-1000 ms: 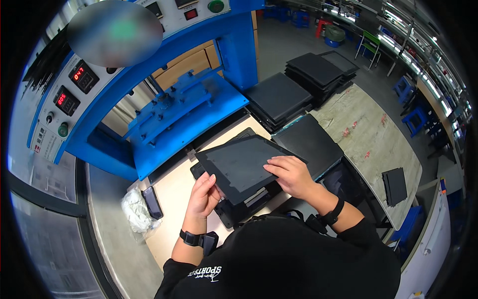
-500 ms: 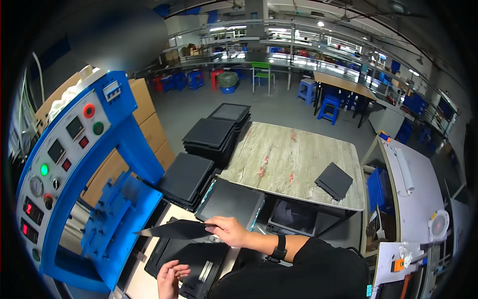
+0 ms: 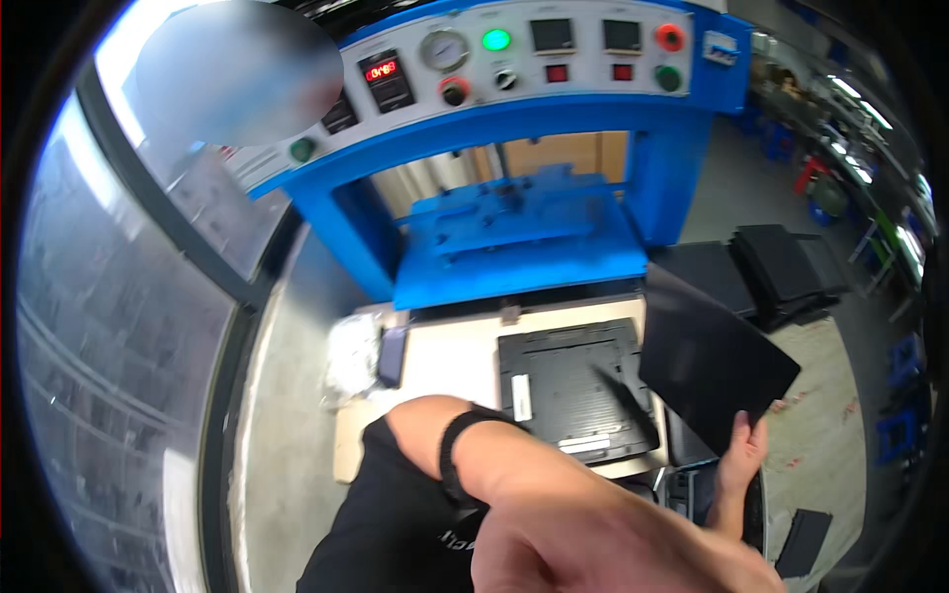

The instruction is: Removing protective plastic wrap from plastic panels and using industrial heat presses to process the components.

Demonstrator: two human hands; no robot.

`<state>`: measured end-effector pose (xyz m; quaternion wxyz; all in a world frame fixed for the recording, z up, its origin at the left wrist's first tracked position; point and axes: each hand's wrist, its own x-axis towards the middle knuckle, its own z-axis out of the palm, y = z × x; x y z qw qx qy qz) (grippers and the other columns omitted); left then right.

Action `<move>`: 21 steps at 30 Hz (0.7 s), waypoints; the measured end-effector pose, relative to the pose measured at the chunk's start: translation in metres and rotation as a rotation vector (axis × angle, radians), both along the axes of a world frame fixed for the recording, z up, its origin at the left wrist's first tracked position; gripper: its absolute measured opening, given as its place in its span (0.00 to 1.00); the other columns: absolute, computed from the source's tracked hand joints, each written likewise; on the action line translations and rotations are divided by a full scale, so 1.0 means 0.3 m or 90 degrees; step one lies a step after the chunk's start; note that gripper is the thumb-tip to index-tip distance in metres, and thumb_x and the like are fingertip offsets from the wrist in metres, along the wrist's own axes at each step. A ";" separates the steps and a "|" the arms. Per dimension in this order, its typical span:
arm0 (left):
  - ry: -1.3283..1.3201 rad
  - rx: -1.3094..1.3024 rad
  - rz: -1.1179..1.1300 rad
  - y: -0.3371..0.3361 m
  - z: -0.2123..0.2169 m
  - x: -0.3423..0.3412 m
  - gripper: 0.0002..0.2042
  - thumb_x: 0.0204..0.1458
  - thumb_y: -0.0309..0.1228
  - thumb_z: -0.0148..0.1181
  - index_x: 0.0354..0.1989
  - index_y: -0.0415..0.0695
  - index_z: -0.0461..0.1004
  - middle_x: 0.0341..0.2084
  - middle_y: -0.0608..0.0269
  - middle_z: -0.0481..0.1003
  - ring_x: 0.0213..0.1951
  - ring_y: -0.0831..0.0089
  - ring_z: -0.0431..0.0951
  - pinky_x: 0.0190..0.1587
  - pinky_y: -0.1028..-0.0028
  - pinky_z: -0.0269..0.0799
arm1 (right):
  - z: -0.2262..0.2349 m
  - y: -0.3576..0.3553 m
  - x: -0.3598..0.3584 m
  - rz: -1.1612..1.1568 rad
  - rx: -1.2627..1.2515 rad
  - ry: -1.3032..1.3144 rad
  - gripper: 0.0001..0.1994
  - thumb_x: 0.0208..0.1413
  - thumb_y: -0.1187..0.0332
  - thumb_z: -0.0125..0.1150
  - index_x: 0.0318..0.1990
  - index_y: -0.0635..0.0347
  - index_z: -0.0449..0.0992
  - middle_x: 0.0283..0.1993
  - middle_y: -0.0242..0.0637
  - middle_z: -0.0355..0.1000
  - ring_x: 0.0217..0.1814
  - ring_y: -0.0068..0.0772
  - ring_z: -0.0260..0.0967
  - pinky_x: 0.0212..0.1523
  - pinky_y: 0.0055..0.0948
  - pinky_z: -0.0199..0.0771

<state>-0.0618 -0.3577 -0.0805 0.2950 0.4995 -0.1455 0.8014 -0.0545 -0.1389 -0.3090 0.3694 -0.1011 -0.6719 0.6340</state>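
Note:
My right hand (image 3: pixel 743 453) grips a thin black rectangular sheet (image 3: pixel 714 356) by its near corner, thumb over the face. The sheet stands tilted beside a black rectangular plastic part (image 3: pixel 568 390) with a ribbed surface and two white strips, lying on the pale work board. A blurred dark wedge crosses that part; I cannot tell whether it is a shadow. My left forearm, wearing a black band (image 3: pixel 457 455), bends back close to the camera. At its blurred end my left hand (image 3: pixel 633 549) shows no clear fingers.
A blue press (image 3: pixel 524 247) with a lit control panel (image 3: pixel 603 74) stands ahead, above the board (image 3: pixel 445 346). On the board's left lie a clear plastic bag (image 3: pixel 353 356) and a dark small box (image 3: pixel 392 356). Stacked black panels (image 3: pixel 776 262) and a wood-grain table (image 3: pixel 830 425) are at right.
The view has swung left, bringing the press to the middle. My left hand has left the black part and risen close to the camera. My right hand still holds the sheet, now tilted up.

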 end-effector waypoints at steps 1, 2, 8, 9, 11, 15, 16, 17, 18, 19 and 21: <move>-0.006 -0.012 0.020 -0.013 0.016 0.010 0.27 0.59 0.44 0.52 0.58 0.35 0.61 0.45 0.51 0.74 0.46 0.56 0.75 0.45 0.61 0.71 | -0.010 0.019 0.010 0.003 0.008 -0.011 0.12 0.62 0.73 0.51 0.50 0.69 0.71 0.45 0.31 0.71 0.45 0.18 0.64 0.49 0.19 0.62; -0.010 -0.033 0.058 -0.002 -0.001 0.022 0.27 0.59 0.44 0.52 0.57 0.35 0.61 0.45 0.51 0.74 0.46 0.56 0.75 0.45 0.61 0.71 | -0.030 0.033 0.007 0.053 -0.002 -0.032 0.13 0.62 0.71 0.51 0.52 0.69 0.70 0.49 0.35 0.71 0.50 0.21 0.65 0.54 0.21 0.61; 0.007 -0.125 0.167 0.056 -0.016 0.030 0.25 0.59 0.44 0.52 0.55 0.35 0.62 0.44 0.51 0.75 0.46 0.55 0.75 0.46 0.60 0.71 | -0.042 0.023 -0.022 0.044 0.013 -0.008 0.13 0.62 0.73 0.50 0.52 0.70 0.70 0.46 0.33 0.71 0.47 0.20 0.64 0.51 0.20 0.61; 0.013 -0.135 0.178 0.076 -0.018 0.039 0.25 0.59 0.44 0.52 0.55 0.35 0.62 0.44 0.51 0.75 0.46 0.55 0.75 0.46 0.59 0.71 | -0.038 0.016 -0.022 0.039 -0.001 0.007 0.13 0.62 0.74 0.49 0.52 0.70 0.69 0.46 0.33 0.71 0.47 0.20 0.64 0.51 0.20 0.61; 0.024 -0.154 0.202 0.068 -0.027 0.036 0.24 0.59 0.45 0.52 0.54 0.36 0.62 0.43 0.51 0.75 0.46 0.55 0.75 0.46 0.59 0.71 | -0.049 0.028 -0.028 0.059 0.017 -0.009 0.13 0.62 0.74 0.49 0.52 0.70 0.69 0.46 0.34 0.71 0.47 0.20 0.64 0.51 0.20 0.61; 0.045 -0.198 0.229 0.048 -0.009 0.012 0.23 0.59 0.45 0.51 0.52 0.36 0.63 0.43 0.50 0.75 0.45 0.54 0.75 0.46 0.58 0.71 | -0.063 0.052 -0.017 0.080 0.032 -0.043 0.12 0.62 0.75 0.49 0.50 0.70 0.70 0.45 0.33 0.71 0.46 0.20 0.64 0.50 0.20 0.62; 0.052 -0.212 0.234 0.050 -0.024 0.037 0.23 0.59 0.45 0.51 0.52 0.36 0.63 0.43 0.50 0.75 0.45 0.54 0.75 0.46 0.58 0.71 | -0.060 0.037 -0.021 0.077 0.027 -0.042 0.12 0.62 0.75 0.49 0.50 0.70 0.70 0.45 0.33 0.71 0.46 0.20 0.64 0.50 0.20 0.62; 0.058 -0.226 0.240 0.049 -0.021 0.011 0.23 0.59 0.45 0.51 0.51 0.36 0.63 0.43 0.50 0.75 0.45 0.54 0.75 0.46 0.58 0.71 | -0.051 0.018 -0.029 0.075 0.011 -0.015 0.11 0.62 0.75 0.49 0.49 0.70 0.70 0.44 0.32 0.71 0.45 0.19 0.64 0.49 0.19 0.62; 0.056 -0.237 0.244 0.051 -0.011 0.013 0.23 0.59 0.45 0.51 0.51 0.36 0.63 0.42 0.50 0.75 0.45 0.54 0.75 0.47 0.58 0.71 | -0.044 0.013 -0.018 0.073 -0.001 0.005 0.10 0.61 0.75 0.49 0.48 0.70 0.71 0.43 0.31 0.71 0.44 0.19 0.63 0.48 0.19 0.62; 0.052 -0.248 0.248 0.026 0.000 0.016 0.22 0.59 0.45 0.51 0.50 0.37 0.63 0.42 0.50 0.75 0.45 0.54 0.75 0.47 0.58 0.71 | -0.040 0.010 -0.017 0.070 -0.001 -0.004 0.10 0.61 0.75 0.49 0.48 0.70 0.71 0.43 0.31 0.71 0.44 0.19 0.63 0.48 0.19 0.62; 0.036 -0.267 0.259 0.030 0.006 -0.015 0.22 0.59 0.45 0.51 0.50 0.37 0.64 0.42 0.50 0.75 0.45 0.54 0.75 0.47 0.57 0.71 | -0.040 0.013 -0.015 0.070 0.021 -0.037 0.10 0.61 0.76 0.49 0.48 0.70 0.71 0.43 0.31 0.71 0.44 0.19 0.64 0.48 0.19 0.62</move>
